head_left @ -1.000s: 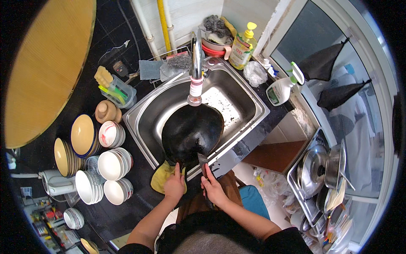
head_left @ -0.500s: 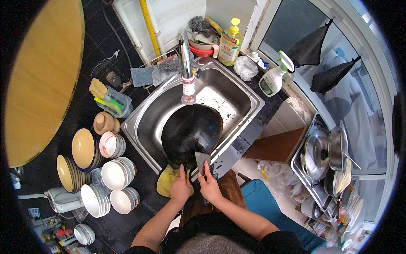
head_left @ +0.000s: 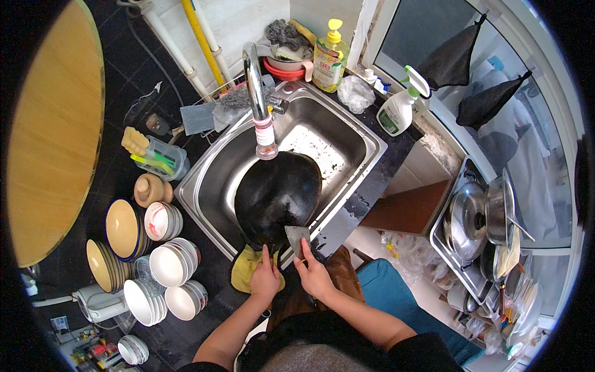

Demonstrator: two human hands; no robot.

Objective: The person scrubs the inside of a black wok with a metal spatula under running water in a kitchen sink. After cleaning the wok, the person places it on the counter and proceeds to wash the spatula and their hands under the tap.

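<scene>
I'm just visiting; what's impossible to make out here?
All in the head view:
- Sink floor beneath the black pan: covered by the pan.
- The flat grey tool's lower part: mostly behind the right hand.
- Whether the left hand grips the pan: its own back hides the palm.
- Wooden board's left side: cut off by the dark rim.
- Lower-left clutter: too small and blurred.

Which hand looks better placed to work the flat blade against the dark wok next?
Probably the right hand: it holds the flat blade near the close edge of the dark wok. The left hand is at the yellow cloth.
</scene>
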